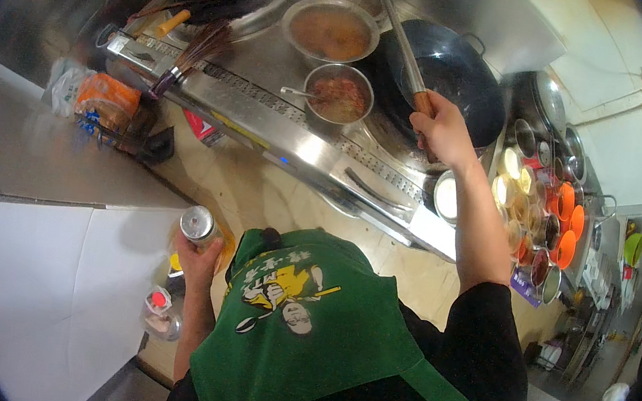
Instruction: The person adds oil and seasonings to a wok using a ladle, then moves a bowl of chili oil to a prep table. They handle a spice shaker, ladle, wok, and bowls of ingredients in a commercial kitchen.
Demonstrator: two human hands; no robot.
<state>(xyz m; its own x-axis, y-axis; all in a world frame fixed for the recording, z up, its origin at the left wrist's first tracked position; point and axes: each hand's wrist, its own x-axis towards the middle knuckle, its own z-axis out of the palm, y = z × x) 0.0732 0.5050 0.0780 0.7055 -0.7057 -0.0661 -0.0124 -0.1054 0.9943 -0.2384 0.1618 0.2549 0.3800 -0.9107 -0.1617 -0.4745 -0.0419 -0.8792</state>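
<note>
My right hand [444, 130] grips the wooden handle of a long metal utensil [403, 42], whose far end runs past the top edge of the picture. It is raised in front of a black wok [444, 77] on the stove. Low on the left, my left hand [199, 261] holds a jar with a metallic-looking top [197, 224]. On the stove, left of the wok, are a steel bowl of reddish food [339, 94] with a spoon in it and a larger bowl of orange-brown liquid [332, 33].
Steel pots and orange containers [564, 248] crowd the right side. A bamboo brush [195, 53] lies across the stove's front rail [304, 144]. Another wok [273, 2] stands at the upper left. Plastic bottles [161, 313] are below my left hand, beside a white panel [35, 273].
</note>
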